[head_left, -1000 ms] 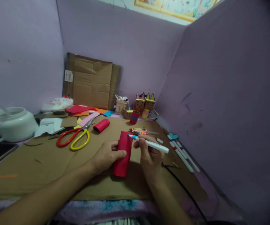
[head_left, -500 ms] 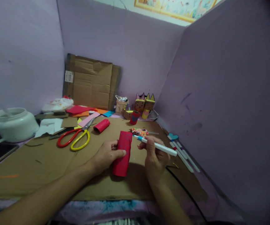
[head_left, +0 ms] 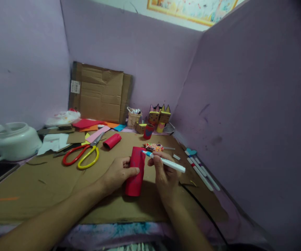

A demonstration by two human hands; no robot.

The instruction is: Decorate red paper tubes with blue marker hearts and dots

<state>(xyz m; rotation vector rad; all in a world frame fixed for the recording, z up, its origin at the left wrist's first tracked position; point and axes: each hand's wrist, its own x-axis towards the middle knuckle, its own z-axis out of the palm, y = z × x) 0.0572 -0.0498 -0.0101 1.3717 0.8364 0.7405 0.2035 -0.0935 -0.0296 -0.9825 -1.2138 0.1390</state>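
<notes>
My left hand (head_left: 119, 174) grips a red paper-covered tube (head_left: 134, 184) above the cardboard sheet, with the thumb across its front. Faint bluish marks show on the tube's upper part. In my right hand (head_left: 166, 177) is a white marker (head_left: 171, 164) with a blue collar, its tip at the upper right of the tube. Whether the tip touches the paper I cannot tell for certain. A shorter red tube (head_left: 112, 141) lies on its side behind my left hand. Scissors (head_left: 89, 153) with red and yellow handles rest to the left of it.
Several markers (head_left: 201, 174) lie along the right wall, with a white cap (head_left: 176, 157) near them. A white pot (head_left: 14, 141) stands at the left. Coloured paper (head_left: 87, 123), a red cup-like tube (head_left: 148, 131) and cat-eared cardboard figures (head_left: 160, 118) sit at the back. A dark cord (head_left: 205, 211) runs at lower right.
My right hand has moved left with the marker, bringing its tip onto or close to the tube. The white cap has come into sight behind it. My left hand still holds the tube.
</notes>
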